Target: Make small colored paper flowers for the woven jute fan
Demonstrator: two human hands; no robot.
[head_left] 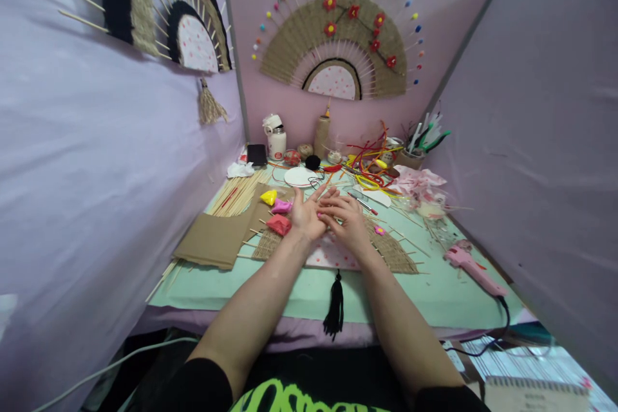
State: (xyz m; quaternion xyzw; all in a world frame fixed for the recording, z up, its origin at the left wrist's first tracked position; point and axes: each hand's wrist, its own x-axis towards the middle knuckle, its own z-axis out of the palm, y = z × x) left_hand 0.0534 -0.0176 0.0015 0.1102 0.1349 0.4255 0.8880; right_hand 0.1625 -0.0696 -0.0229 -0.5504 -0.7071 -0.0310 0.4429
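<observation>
My left hand [308, 215] is held palm up over the half-round fan, its fingers stretched out flat. Across that palm lies my right hand [344, 215], fingers bent and together, with a small bit of pink modelling clay [320, 215] between its fingertips and the left palm. Beneath both hands is the woven twine fan [393, 251] with thin sticks. A pink clay flower [380, 230] sits on its right side, and a black tassel [334, 306] hangs from its lower middle. Left of my hands lie yellow [268, 197], magenta [281, 206] and coral-red [279, 225] clay packs.
Brown cardboard [207, 241] and loose bamboo sticks [236, 196] lie at left. A pink glue gun [476, 270] rests at right. Behind are a white bottle [277, 141], a twine cone [322, 135], coloured pipe cleaners [369, 167] and a tool pot [410, 158]. A finished fan [294, 38] hangs on the back wall.
</observation>
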